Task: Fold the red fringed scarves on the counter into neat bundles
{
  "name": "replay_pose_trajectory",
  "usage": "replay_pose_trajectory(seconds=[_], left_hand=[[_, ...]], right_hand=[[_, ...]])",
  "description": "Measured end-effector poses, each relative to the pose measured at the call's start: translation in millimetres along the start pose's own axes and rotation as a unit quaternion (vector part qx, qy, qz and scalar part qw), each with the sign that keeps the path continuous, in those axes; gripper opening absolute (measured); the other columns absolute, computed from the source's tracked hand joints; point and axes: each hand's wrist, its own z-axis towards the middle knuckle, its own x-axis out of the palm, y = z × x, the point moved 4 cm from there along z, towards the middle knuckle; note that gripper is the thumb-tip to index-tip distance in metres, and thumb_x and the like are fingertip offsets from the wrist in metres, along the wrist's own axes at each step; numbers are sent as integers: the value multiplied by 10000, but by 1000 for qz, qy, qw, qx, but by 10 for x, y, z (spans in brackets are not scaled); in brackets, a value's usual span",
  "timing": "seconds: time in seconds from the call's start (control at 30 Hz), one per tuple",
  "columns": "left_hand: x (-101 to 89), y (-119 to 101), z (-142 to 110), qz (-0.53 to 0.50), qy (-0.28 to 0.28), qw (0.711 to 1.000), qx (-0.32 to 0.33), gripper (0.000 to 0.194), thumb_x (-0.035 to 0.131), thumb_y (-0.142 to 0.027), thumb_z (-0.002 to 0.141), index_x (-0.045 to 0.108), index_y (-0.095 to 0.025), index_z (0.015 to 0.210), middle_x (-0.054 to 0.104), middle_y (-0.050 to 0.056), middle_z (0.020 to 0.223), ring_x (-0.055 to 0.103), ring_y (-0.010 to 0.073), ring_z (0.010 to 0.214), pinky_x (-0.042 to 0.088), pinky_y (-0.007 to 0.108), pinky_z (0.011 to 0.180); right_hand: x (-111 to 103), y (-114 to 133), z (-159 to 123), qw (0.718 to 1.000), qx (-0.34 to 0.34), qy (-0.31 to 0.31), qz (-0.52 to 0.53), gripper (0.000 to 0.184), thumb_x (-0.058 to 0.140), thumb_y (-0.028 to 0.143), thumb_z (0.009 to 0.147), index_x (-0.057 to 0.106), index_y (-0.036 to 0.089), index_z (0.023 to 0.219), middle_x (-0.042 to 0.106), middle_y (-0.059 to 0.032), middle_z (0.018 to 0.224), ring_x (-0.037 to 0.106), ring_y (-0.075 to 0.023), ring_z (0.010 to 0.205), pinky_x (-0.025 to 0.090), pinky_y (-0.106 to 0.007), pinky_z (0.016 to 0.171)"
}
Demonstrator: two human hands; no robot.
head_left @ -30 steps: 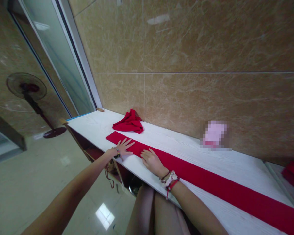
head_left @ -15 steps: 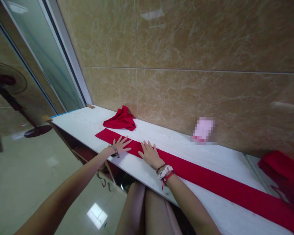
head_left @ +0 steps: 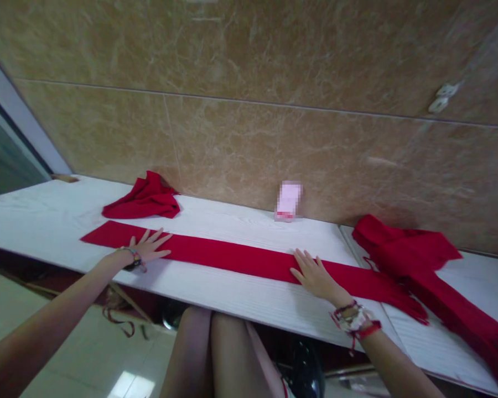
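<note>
A long red scarf (head_left: pixel 232 258) lies flat along the white table (head_left: pixel 216 293), its fringed end at the right. My left hand (head_left: pixel 148 247) rests on the scarf toward its left end, fingers spread. Farther right, my right hand (head_left: pixel 315 276) lies on the same strip with its fingers stretched out. Neither hand grips the fabric. Behind the left end is a crumpled red cloth (head_left: pixel 143 198). To the right of my right hand, a second red scarf (head_left: pixel 410 249) is bunched up, with its tail running toward the table's right front.
A pink blurred object (head_left: pixel 288 200) leans against the tiled wall (head_left: pixel 240 149) at the table's back edge. White plugs or sockets (head_left: pixel 443 98) are on the wall at right. Under the tabletop are open shelves. My knees (head_left: pixel 211 342) are at the front edge.
My right hand has slid right along the scarf, away from my left hand, which stays near the left end. The view has turned right, bringing the fringe and the second scarf into sight.
</note>
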Motion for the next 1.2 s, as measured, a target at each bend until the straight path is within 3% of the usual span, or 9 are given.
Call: replay_pose_trajectory(seconds=[0.1, 0.27, 0.37, 0.67, 0.77, 0.87, 0.93, 1.07, 1.2], left_hand=[[-154, -517, -11, -9, 27, 1000, -13, 624, 327, -517, 802, 169, -277, 1356, 34, 69, 1444, 14, 375, 1278, 95, 618, 944], [-307, -1830, -60, -22, 53, 992, 110, 654, 309, -567, 792, 84, -326, 1356, -25, 28, 1443, -52, 355, 1281, 71, 633, 939], [-235, -2231, -76, -14, 78, 987, 141, 680, 322, -591, 774, 73, -338, 1353, -30, 19, 1443, -57, 360, 1281, 78, 656, 922], [-121, -2168, -54, 1, 35, 990, 140, 640, 365, -553, 774, 158, -344, 1343, 58, 38, 1444, 15, 400, 1273, 119, 702, 873], [-127, -2176, -78, -4, 11, 988, 155, 632, 366, -532, 783, 176, -318, 1346, 90, 66, 1441, 36, 415, 1267, 126, 710, 860], [-120, -2185, -113, 6, -12, 978, 210, 618, 398, -512, 785, 227, -299, 1340, 107, 76, 1441, 45, 394, 1275, 137, 663, 907], [-119, -2197, -138, 11, -39, 960, 278, 588, 443, -488, 779, 310, -287, 1315, 174, 79, 1430, 99, 361, 1278, 172, 587, 957], [-143, -2192, -170, -4, -96, 918, 385, 410, 443, -345, 829, 480, -219, 1216, 400, 102, 1306, 336, 248, 1191, 299, 396, 972], [-196, -2169, -214, -6, -141, 895, 422, 311, 429, -277, 851, 567, -182, 1113, 548, 94, 1093, 501, 173, 980, 415, 308, 864]], right_hand=[[-42, -173, -126, 1000, 16, 7, -14, 436, 295, 322, 877, 451, 116, 1228, 376, -190, 1313, 331, -348, 1204, 344, -581, 873], [-150, 162, 100, 999, 31, -7, 25, 510, 289, 350, 879, 324, 65, 1301, 312, -168, 1358, 283, -302, 1240, 304, -532, 942], [-142, 233, 119, 999, 5, 7, 36, 486, 286, 344, 883, 323, 111, 1308, 323, -127, 1363, 282, -290, 1242, 284, -538, 950], [-11, -1064, -814, 990, 134, 32, -25, 366, 317, 241, 868, 481, 154, 1183, 398, -147, 1315, 337, -314, 1207, 336, -552, 890], [-28, -1288, -950, 983, 180, 11, -34, 362, 334, 221, 854, 498, 96, 1152, 450, -195, 1256, 380, -317, 1174, 381, -515, 863], [-152, -1132, -856, 983, 172, -55, -18, 389, 381, 245, 837, 484, 65, 1166, 475, -199, 1226, 387, -294, 1172, 370, -480, 905], [-247, -815, -695, 991, 99, -81, 25, 390, 402, 252, 832, 488, 84, 1173, 486, -166, 1226, 398, -254, 1171, 356, -428, 948], [-365, -97, -344, 990, -64, -62, 105, 317, 382, 228, 856, 557, 150, 1109, 570, -89, 1142, 491, -171, 1078, 402, -315, 921], [-391, 232, -118, 986, -127, -42, 102, 262, 413, 212, 851, 618, 145, 1001, 610, -93, 1060, 545, -166, 982, 442, -290, 852]])
